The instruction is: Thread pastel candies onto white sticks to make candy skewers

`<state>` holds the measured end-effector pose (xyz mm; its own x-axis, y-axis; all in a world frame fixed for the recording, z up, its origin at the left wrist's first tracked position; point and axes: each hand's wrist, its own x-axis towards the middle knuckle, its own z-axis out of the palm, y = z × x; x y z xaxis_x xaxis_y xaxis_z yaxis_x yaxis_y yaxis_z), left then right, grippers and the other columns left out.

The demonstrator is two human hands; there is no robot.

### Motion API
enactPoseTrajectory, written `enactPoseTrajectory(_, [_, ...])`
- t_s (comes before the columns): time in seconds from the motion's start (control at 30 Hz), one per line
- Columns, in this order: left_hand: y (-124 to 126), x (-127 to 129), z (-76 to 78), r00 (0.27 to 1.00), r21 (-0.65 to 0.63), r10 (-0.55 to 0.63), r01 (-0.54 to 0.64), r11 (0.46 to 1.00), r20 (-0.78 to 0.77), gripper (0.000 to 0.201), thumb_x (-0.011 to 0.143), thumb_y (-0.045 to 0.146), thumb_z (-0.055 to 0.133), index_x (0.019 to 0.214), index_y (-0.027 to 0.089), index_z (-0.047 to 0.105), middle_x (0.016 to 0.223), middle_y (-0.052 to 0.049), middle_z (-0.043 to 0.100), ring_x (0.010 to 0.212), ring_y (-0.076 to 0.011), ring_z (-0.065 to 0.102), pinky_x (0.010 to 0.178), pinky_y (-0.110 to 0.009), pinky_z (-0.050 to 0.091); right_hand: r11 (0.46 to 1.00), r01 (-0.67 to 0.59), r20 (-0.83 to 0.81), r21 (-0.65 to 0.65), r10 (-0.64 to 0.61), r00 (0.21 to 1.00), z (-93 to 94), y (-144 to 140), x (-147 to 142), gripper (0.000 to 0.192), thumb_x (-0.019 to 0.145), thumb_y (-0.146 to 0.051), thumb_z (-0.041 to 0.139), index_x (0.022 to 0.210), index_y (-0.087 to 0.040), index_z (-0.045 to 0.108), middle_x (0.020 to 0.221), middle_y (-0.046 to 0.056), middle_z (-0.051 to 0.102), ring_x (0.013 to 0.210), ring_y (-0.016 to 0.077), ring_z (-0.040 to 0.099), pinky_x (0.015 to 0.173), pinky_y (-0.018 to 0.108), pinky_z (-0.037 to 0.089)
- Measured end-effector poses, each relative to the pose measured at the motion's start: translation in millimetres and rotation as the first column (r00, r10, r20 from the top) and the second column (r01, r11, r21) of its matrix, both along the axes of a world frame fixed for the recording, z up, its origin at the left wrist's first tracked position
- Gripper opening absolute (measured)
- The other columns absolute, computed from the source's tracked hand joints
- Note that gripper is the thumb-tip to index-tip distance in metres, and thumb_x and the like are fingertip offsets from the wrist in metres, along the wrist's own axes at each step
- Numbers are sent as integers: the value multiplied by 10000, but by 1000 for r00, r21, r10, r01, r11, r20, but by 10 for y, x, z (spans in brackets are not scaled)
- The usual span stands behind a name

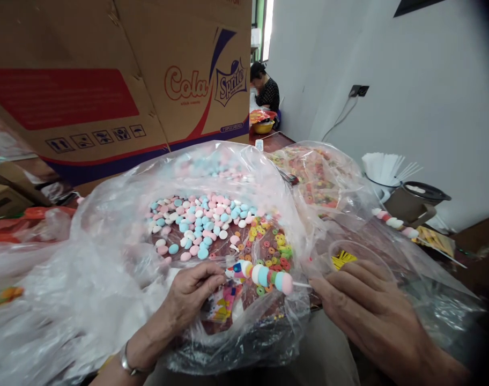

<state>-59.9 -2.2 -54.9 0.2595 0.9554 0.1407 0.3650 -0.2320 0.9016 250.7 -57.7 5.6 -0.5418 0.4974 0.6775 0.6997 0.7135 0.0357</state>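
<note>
Candy skewer (264,275) held level between both hands over the near edge of the big clear plastic bag (119,225), pastel pieces threaded along a thin white stick. Left hand (192,297) pinches the stick's left end, fingers closed narrow on it; metal bracelet (127,364) on that wrist. Right hand (373,311) pinches the bare right tip of the stick, fingers closed on it. Bag lies open, holding pink, blue and white round candies (196,225) toward its far side and coloured ring candies (268,246) near the skewer. Second clear bag (320,177) of ring candies just behind, to the right. Finished skewer (393,222) lies at right near a dark pot (413,201) and a cup of white sticks (385,171). Large cardboard box (119,69) with Cola and Sprite print stands at the table's far left. White wall (389,64) at right with wall socket (359,90). Another person (264,88) sits far back by a yellow bowl (262,127).
</note>
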Motion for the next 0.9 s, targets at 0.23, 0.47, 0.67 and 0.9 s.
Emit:
enactPoseTrajectory(0.23, [50, -53, 108, 952, -178, -295, 278, 944, -77, 179, 874, 333, 636, 833, 192, 739, 741, -4, 679, 644, -134, 558, 587, -215, 418, 995, -4, -25, -104, 1, 1000, -64, 125, -32, 173, 932, -97, 498, 936, -187, 645, 755, 19, 650, 710, 161, 559, 695, 322, 449])
enactPoseTrajectory(0.47, [80, -91, 102, 921, -430, -280, 377, 821, 271, 194, 807, 361, 721, 795, 171, 682, 675, 9, 639, 611, -127, 550, 577, -223, 419, 984, 8, -113, -179, -28, 993, -82, 139, -68, 202, 952, -125, 489, 948, -205, 674, 753, 22, 641, 696, 155, 576, 663, 295, 455])
enactPoseTrajectory(0.67, [-6, -29, 199, 863, -549, -318, 497, 672, 392, 187, 871, 356, 665, 887, 171, 644, 710, -2, 648, 587, -126, 544, 591, -256, 443, 965, -50, -145, -257, 12, 989, -107, 141, -86, 174, 930, -110, 518, 891, -190, 666, 728, 10, 624, 673, 136, 558, 627, 265, 439])
enactPoseTrajectory(0.9, [-17, 150, 430, 829, -643, -443, 550, 533, 341, 244, 817, 353, 733, 967, 171, 671, 801, 10, 636, 635, -107, 570, 582, -218, 428, 933, -130, -83, -335, 108, 991, -122, 247, -28, 219, 966, -147, 490, 852, -193, 670, 748, 41, 645, 706, 159, 580, 644, 280, 432])
